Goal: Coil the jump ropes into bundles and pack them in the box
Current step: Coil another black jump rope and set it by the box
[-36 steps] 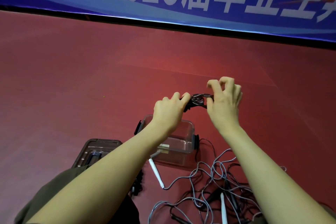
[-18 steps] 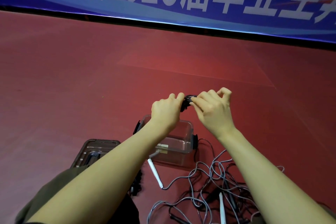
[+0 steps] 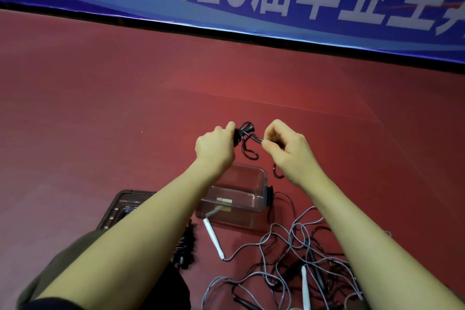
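The likeliest failure here is the wrap springing loose: the black jump rope [image 3: 245,139] is thin and stiff-looking, so if the right hand [image 3: 286,148] lets its pinched strand go slack before the end is tucked, the loops could uncoil and drop into the tangle below. A second risk lies on the floor, where the grey jump ropes [image 3: 284,254] lie knotted together with dark cords (pulling one free may drag the others along).

The black rope is held up in the air above the far edge of the clear plastic box [image 3: 239,196], between both hands. The left hand [image 3: 216,148] is curled around the bundle's body, probably over the handles, though its fingers hide them. The right hand pinches a strand between thumb and fingertips, drawn just off to the side. A few small loops hang beneath the bundle, and a short dark curl shows below the right wrist. The box sits open on the red floor [image 3: 100,108], with one white handle [image 3: 214,236] leaning at its near wall and its lid [image 3: 120,206] just beside it.
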A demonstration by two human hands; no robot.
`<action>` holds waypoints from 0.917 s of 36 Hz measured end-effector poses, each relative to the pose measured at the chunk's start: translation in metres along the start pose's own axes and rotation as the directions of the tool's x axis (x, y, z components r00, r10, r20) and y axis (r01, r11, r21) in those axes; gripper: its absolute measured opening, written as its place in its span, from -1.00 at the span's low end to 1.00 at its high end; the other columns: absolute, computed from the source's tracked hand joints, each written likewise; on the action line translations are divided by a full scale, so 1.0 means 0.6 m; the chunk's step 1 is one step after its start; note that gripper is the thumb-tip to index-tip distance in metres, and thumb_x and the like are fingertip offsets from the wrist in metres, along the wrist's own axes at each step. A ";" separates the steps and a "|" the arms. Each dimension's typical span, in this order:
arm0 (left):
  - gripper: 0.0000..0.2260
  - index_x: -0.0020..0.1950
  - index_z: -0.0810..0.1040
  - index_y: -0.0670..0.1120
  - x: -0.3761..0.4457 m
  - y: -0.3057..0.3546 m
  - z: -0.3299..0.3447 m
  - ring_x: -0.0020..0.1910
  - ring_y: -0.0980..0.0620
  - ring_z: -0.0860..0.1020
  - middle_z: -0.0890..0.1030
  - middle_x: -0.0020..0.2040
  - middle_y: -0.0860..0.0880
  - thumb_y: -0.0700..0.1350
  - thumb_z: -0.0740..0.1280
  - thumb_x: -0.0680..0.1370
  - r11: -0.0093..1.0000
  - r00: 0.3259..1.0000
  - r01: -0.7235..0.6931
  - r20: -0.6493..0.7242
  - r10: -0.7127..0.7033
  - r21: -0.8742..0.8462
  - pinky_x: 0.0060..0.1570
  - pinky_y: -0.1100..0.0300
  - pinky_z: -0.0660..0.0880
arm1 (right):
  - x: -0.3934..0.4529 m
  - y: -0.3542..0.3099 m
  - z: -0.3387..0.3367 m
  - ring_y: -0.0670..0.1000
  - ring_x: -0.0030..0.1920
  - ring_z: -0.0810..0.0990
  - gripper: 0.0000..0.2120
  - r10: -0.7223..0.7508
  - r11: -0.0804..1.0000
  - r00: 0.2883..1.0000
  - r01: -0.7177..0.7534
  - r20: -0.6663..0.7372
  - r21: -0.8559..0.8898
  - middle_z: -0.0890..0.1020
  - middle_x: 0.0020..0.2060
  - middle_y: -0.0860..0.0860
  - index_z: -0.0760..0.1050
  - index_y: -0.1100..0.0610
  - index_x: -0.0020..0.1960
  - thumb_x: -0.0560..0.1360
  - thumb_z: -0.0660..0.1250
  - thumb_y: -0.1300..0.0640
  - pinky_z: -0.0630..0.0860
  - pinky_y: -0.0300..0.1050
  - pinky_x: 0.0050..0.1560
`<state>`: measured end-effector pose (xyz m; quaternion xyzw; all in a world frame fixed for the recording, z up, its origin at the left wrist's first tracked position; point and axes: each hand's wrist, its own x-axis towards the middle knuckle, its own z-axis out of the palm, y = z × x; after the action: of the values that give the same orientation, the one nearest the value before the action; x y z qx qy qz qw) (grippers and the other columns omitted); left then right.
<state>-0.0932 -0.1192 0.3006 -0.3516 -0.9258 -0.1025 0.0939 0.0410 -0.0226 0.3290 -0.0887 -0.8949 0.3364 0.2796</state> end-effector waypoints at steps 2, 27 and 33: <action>-0.70 0.24 0.28 -0.09 0.001 0.001 -0.004 -0.09 -0.23 0.56 0.50 0.02 -0.12 -0.24 0.19 0.53 1.000 1.000 0.003 -0.008 -0.003 -0.012 -0.29 0.07 0.31 | -0.001 0.007 0.005 -0.01 -0.43 0.25 -0.69 0.048 0.996 0.997 -0.053 -0.065 -0.066 0.32 -0.51 -0.05 0.27 0.07 -0.31 0.50 0.32 0.00 0.27 -0.09 -0.33; -0.67 0.24 0.31 -0.07 0.000 0.028 -0.030 -0.23 -0.18 0.43 0.42 -0.10 -0.04 -0.17 0.25 0.49 0.982 0.989 -0.063 -0.142 0.037 -0.180 -0.29 0.12 0.29 | -0.004 0.051 0.015 0.11 0.06 0.44 -0.60 0.286 0.739 0.947 -0.316 -0.147 -0.595 0.41 0.03 0.03 0.26 0.02 0.26 0.47 0.27 0.19 0.28 0.01 0.03; -0.66 0.30 0.29 -0.07 -0.003 0.030 -0.029 -0.34 -0.16 0.35 0.31 -0.12 -0.02 -0.18 0.22 0.53 0.995 0.984 -0.036 -0.179 0.019 -0.091 -0.40 0.14 0.20 | -0.001 0.056 0.020 -0.02 -0.03 0.14 -0.46 0.130 0.854 0.982 -0.180 -0.135 -0.488 0.21 -0.03 -0.03 0.44 -0.17 0.30 0.48 0.16 0.36 -0.03 -0.17 -0.06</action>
<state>-0.0778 -0.1119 0.3192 -0.3578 -0.9029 -0.1757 0.1610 0.0338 -0.0041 0.2998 -0.2459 -0.9265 0.1111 0.2623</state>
